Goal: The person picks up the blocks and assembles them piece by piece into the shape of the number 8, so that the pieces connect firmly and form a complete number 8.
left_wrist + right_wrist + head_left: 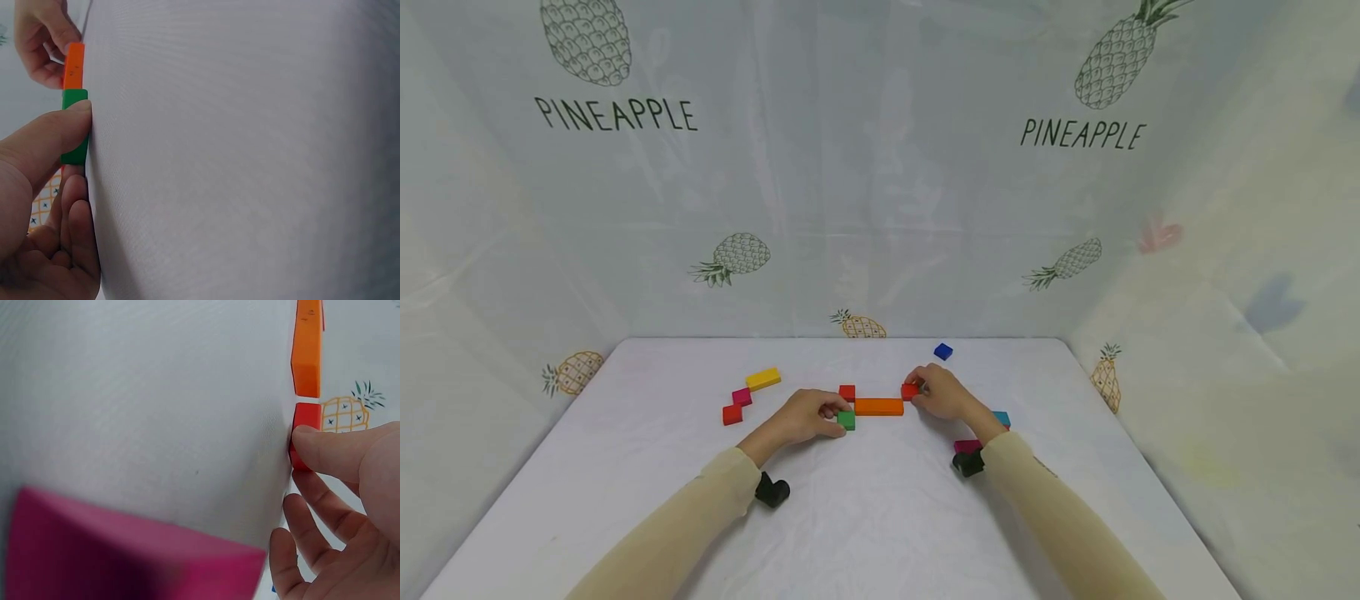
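My left hand point(808, 415) pinches a green block point(846, 420) between thumb and fingers, at the near left corner of a long orange block point(879, 407). A red block point(847, 392) lies just behind the orange block's left end, close to my left fingertips. At the far right end, my right hand point(942, 392) pinches another red block point(909, 392). In the right wrist view the thumb presses on this red block point(307, 415), and a narrow gap shows between it and the orange block point(307, 362). In the left wrist view the green block point(75, 153) overlaps the orange one's end.
Yellow point(763, 378), magenta point(742, 397) and red point(732, 414) blocks lie to the left. A blue block point(943, 351) sits at the back right. Near the right forearm are a teal block point(1002, 418) and a magenta block point(967, 446). A printed pineapple curtain point(880, 183) hangs behind the table.
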A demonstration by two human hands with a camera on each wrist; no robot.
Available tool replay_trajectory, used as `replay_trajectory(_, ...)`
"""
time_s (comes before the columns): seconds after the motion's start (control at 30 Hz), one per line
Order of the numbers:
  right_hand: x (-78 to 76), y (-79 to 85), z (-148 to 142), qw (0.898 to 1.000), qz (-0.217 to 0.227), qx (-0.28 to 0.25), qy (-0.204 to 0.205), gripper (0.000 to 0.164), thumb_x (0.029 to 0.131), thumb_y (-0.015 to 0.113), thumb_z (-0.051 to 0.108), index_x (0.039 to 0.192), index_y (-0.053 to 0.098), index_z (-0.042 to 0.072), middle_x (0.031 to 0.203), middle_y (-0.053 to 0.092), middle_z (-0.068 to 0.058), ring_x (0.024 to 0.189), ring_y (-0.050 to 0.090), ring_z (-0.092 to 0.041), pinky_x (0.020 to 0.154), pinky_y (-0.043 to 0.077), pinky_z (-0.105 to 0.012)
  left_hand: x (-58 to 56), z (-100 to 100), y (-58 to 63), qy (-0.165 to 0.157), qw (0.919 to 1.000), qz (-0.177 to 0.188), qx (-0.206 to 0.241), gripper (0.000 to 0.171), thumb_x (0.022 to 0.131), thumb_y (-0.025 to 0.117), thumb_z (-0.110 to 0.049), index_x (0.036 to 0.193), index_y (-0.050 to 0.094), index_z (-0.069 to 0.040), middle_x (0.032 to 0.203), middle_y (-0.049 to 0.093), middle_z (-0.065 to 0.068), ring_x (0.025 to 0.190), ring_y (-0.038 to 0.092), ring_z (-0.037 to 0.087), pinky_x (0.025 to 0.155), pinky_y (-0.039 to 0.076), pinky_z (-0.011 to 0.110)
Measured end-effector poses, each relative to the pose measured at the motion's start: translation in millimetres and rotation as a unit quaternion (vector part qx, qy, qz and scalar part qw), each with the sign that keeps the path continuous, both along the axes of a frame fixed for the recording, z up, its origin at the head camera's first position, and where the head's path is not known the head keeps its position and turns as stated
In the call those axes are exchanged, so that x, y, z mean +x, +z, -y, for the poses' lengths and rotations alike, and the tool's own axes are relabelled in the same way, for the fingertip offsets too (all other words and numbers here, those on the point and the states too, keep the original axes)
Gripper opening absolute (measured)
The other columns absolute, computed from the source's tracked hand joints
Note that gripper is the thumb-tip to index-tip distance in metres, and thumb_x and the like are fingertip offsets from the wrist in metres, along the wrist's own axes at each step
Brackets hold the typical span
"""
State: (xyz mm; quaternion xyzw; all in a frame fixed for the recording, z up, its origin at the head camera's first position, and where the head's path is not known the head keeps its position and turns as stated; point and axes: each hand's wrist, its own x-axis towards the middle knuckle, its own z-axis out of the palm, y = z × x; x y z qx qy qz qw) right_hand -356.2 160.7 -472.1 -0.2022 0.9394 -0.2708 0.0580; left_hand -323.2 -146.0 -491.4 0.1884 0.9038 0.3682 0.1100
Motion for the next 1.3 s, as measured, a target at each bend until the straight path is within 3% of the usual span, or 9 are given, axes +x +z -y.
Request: replay_trajectory(1.3,1.9,0.8,-0.5,1.000,-0.002,0.005,0.008,0.028,0.100,0.074,0.011,0.127,0.068,0.007,0.118,0.067,-0.008,0.108,0.060,-0.025,0.103,0.054,-0.046,2.5,0.2,1.4,0.001,1.0000,0.000,0.000,0.031,0.090,0.087,-0.022,0.119,0.078,-0.020,0.098,0.066,-0.004,0.096,0.057,0.017,0.086,0.051,0.031)
